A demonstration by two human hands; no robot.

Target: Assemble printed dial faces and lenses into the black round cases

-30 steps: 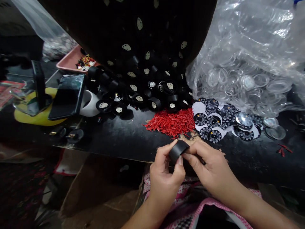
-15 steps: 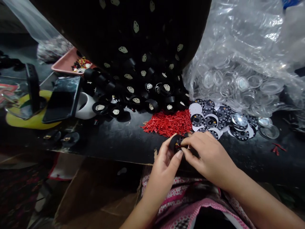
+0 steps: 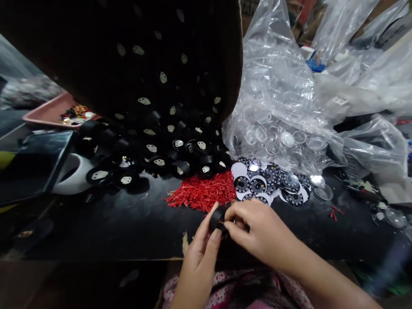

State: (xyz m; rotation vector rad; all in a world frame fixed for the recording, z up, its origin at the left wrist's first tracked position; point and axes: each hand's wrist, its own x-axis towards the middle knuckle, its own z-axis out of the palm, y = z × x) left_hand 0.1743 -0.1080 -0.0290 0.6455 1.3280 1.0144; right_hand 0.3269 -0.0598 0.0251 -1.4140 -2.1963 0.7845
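My left hand (image 3: 200, 255) is closed round the rim of a small black round gauge case (image 3: 215, 219), its dial turned towards my right hand. The fingers of my right hand (image 3: 260, 225) are pinched together at the dial face. A thin red pointer showed at those fingertips a moment ago; now it is mostly hidden. Just beyond my hands lies a heap of red pointers (image 3: 204, 193). Right of it is a spread of printed black-and-white dials (image 3: 257, 185), with a few clear lenses on top. Many black gauge cases (image 3: 159, 163) spill out behind.
A large dark container (image 3: 236, 56) rises over the cases. At right stands a plastic bag of clear rings (image 3: 273, 139). A white ring (image 3: 72, 176), a dark phone-like slab (image 3: 35, 167) and a pink tray (image 3: 41, 115) are at left. Loose red pointers (image 3: 334, 212) lie at right.
The view has swung to the right, so the scene sits further left. My hands keep hold at the gauge case, and my right fingertips now cover more of its dial.
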